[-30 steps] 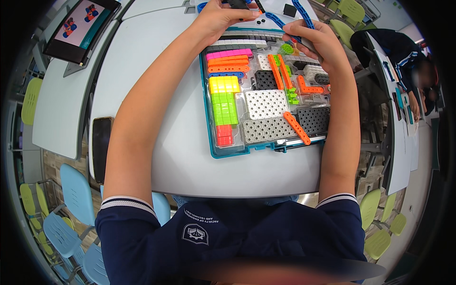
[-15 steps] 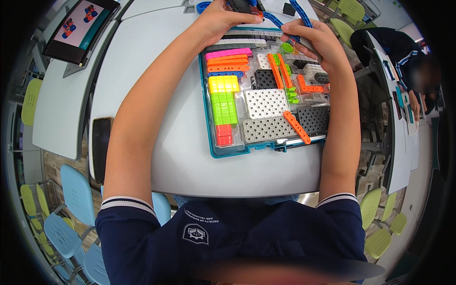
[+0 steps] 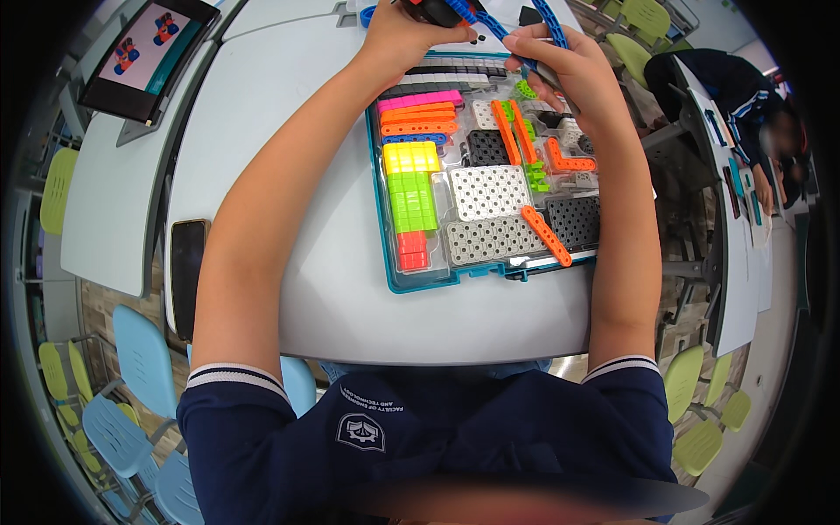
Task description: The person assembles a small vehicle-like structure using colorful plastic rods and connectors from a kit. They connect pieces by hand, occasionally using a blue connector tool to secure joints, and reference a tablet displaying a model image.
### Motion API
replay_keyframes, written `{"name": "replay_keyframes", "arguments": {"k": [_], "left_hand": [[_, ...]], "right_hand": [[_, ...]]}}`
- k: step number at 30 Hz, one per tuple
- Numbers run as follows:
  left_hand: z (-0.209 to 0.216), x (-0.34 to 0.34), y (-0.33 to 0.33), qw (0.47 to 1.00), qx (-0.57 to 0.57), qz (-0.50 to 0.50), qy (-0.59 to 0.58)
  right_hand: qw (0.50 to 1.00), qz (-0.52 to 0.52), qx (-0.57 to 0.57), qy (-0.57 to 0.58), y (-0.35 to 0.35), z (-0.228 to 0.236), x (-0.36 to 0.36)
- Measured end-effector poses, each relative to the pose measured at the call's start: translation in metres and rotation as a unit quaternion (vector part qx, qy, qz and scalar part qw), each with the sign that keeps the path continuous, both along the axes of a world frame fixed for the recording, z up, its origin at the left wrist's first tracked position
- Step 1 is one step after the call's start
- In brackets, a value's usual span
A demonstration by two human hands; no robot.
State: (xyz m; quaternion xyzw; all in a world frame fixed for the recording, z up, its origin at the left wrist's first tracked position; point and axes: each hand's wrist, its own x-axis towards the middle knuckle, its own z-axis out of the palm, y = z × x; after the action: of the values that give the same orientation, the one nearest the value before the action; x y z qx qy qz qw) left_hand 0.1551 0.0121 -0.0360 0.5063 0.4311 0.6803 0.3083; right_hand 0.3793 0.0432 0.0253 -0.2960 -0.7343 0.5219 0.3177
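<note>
Beyond the far edge of a parts tray, my left hand (image 3: 398,39) grips a black and orange-red building-kit assembly (image 3: 435,11), partly cut off by the top of the view. A blue perforated strip (image 3: 492,24) runs from this assembly toward my right hand (image 3: 577,70). The right hand's fingers are closed around blue perforated beams, one of which, a curved blue beam (image 3: 550,21), sticks up past the thumb. Whether these blue pieces are joined is hidden by the fingers. Below both hands lies the teal-rimmed parts tray (image 3: 426,282).
In the tray are yellow blocks (image 3: 411,157), green blocks (image 3: 411,199), a white perforated plate (image 3: 490,192) and a loose orange beam (image 3: 546,236). A phone (image 3: 188,278) lies at the table's left edge. A tablet (image 3: 150,54) stands far left. Another person (image 3: 731,96) works at the right.
The assembly in my left hand has turned, showing more orange-red. My right hand has shifted slightly left and up, with its blue beam tilted a little differently.
</note>
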Motion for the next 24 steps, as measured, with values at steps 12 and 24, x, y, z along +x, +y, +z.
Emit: {"name": "replay_keyframes", "arguments": {"k": [12,24], "left_hand": [[0.001,0.006,-0.004,0.982,0.015,0.116,0.145],[0.009,0.011,-0.01,0.972,0.028,0.149,0.178]], "right_hand": [[0.998,-0.043,0.033,0.021,-0.013,0.0,-0.01],[0.997,-0.055,0.039,0.041,-0.014,-0.005,-0.013]]}}
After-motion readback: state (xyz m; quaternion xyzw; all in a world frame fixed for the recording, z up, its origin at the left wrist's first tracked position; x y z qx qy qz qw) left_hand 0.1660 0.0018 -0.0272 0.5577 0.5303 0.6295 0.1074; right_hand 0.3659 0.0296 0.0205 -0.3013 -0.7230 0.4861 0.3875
